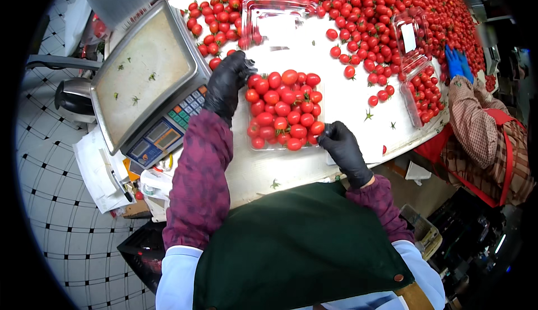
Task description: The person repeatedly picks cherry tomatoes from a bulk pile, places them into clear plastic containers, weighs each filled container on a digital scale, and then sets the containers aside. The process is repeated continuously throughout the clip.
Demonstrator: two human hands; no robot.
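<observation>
A clear plastic punnet (248, 142) filled with red cherry tomatoes (282, 109) rests on the white tabletop before me. My left hand (228, 84), in a black glove, is at its far left corner with curled fingers; whether they grip the rim cannot be made out. At the near right edge of the punnet, my right hand (345, 152), also black-gloved, closes its thumb and fingers on the rim beside a tomato. Beyond the punnet lies a clear plastic lid or box (277, 5) with a white label; any hinge between the two is unclear.
Left of me stands a weighing scale (145, 74) with green stem bits on its pan. Loose tomatoes (378, 16) heap across the far table. To the right are another open punnet of tomatoes (422, 93) and a co-worker's blue-gloved hands (457, 63). Papers (98, 171) lie beside the scale.
</observation>
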